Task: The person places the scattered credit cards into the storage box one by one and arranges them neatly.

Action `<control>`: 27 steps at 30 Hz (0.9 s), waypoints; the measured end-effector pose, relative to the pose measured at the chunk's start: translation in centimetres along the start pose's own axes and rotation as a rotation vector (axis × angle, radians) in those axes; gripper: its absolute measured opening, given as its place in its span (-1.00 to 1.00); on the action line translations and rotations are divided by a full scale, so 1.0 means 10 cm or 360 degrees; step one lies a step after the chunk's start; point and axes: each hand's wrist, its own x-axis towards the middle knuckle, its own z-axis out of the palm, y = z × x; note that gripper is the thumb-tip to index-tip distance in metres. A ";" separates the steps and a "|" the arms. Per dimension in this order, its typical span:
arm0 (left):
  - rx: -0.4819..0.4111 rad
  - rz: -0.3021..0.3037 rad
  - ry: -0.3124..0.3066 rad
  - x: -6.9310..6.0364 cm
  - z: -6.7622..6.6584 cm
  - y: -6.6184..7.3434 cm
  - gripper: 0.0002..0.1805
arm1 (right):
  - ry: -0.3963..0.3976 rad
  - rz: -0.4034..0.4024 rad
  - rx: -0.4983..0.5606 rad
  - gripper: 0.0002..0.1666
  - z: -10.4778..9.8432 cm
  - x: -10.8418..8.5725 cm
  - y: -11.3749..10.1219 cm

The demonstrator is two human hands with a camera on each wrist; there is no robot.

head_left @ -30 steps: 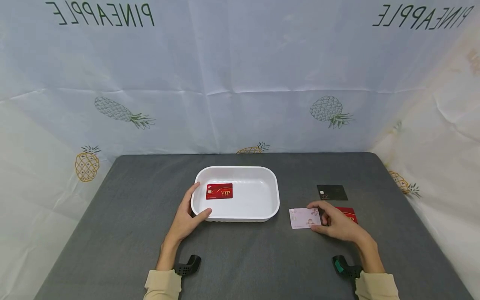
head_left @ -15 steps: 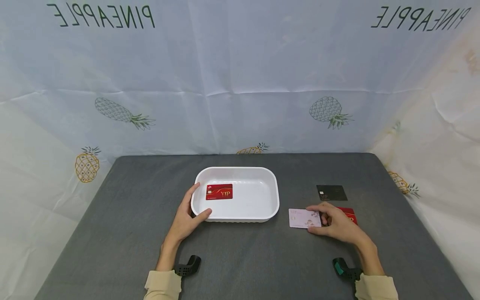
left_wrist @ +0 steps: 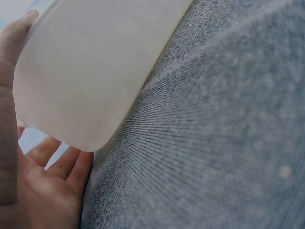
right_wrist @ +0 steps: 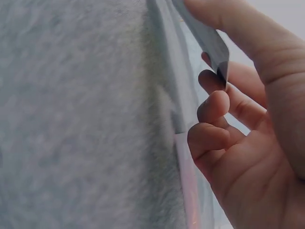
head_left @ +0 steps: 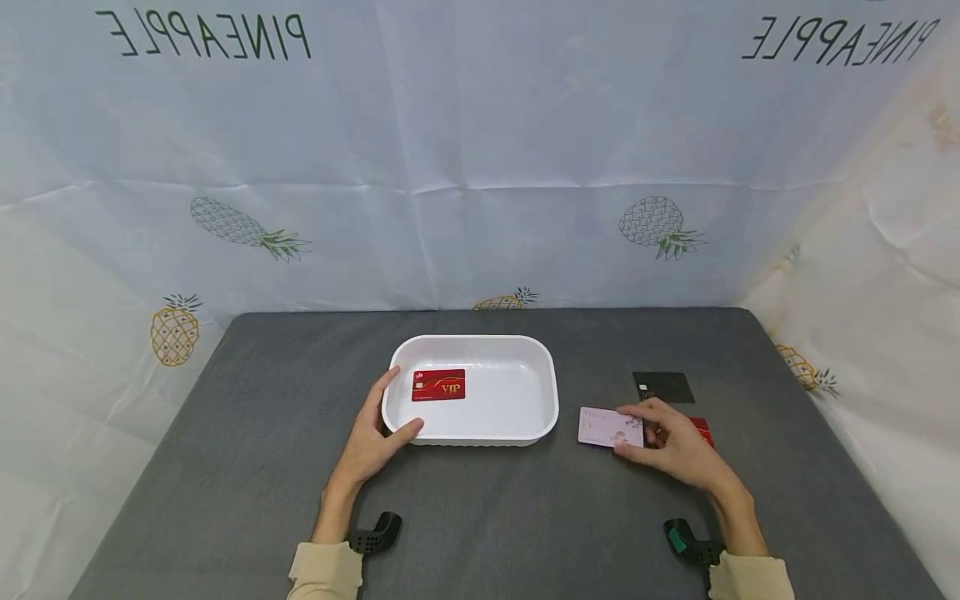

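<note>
My right hand (head_left: 678, 443) pinches a pale pink card (head_left: 609, 427) by its right end, thumb at the near edge and index finger at the far edge. In the right wrist view the card (right_wrist: 209, 43) stands off the cloth, and the other fingers are curled. My left hand (head_left: 372, 433) holds the left end of a white plastic tray (head_left: 517, 436), its thumb on the near rim and fingertips at the left rim. The left wrist view shows the tray's outer wall (left_wrist: 90, 71) between thumb and fingers. Inside the tray lies a red VIP card (head_left: 438, 385).
A black card (head_left: 666, 387) lies just beyond my right hand. Another red card (head_left: 702, 430) is partly hidden behind that hand. Grey cloth (head_left: 495, 517) covers the table, and a white pineapple-print curtain (head_left: 450, 125) hangs along its far edge.
The pink card has risen off the cloth and shifted slightly away from me with my right hand. My left hand and the tray keep their place.
</note>
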 end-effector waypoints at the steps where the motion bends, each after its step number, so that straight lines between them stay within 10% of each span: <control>1: 0.0001 0.0002 0.0000 0.00 0.00 0.00 -0.04 | 0.0013 0.0005 0.0008 -0.42 0.00 0.01 -0.01; 27: -0.0018 0.0006 0.0002 0.00 0.00 -0.01 -0.04 | 0.0126 -0.0091 0.0087 -0.42 0.14 0.57 -0.55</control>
